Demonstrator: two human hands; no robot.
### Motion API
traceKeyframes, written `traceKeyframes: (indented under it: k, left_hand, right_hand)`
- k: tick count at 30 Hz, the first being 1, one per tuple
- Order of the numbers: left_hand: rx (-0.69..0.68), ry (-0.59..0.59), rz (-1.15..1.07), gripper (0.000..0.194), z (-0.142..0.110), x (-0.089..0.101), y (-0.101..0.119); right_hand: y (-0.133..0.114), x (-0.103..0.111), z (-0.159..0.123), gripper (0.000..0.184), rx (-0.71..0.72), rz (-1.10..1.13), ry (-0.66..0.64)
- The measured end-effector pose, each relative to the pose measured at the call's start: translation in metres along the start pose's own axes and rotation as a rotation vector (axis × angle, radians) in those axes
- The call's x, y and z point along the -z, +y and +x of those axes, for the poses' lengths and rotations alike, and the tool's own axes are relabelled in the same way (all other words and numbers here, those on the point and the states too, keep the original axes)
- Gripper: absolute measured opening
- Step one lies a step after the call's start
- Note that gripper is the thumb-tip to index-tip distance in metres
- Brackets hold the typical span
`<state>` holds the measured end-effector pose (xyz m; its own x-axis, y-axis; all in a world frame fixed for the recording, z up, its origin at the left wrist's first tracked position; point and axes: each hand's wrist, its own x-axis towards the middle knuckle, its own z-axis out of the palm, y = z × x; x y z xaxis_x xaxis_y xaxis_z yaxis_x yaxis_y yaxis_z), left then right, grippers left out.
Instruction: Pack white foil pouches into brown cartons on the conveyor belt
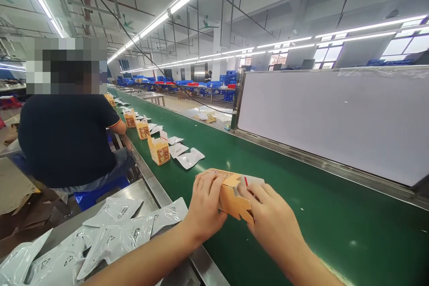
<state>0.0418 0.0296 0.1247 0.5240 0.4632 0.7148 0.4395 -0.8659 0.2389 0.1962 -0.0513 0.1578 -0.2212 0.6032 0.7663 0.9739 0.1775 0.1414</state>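
Over the green conveyor belt (268,241), a small orange-and-brown cardboard box (231,201) lies tilted on its side between my hands, its flaps open toward me. My left hand (206,203) wraps round the box's left side. At the open end, my right hand (268,210) grips the edge, its fingertips partly inside by a white flap with a red mark. What those fingertips touch inside is hidden. On the metal side table below my left forearm lie several silvery white pouches (117,237) with black print.
Further up the belt stand several open boxes (159,149), with silvery pouches (190,158) beside them. A co-worker in a dark shirt (67,143) sits at the left on a blue stool (100,191). A white panel (321,120) borders the belt's far right side.
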Motion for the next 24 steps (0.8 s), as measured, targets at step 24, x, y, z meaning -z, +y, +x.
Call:
traceKeyframes:
  k: [24]
  left_hand:
    - [0.518,-0.259,-0.646,0.061,-0.035,-0.056,0.124]
  right_hand:
    - [0.016,0.083,-0.115,0.013,-0.24,0.289,-0.275]
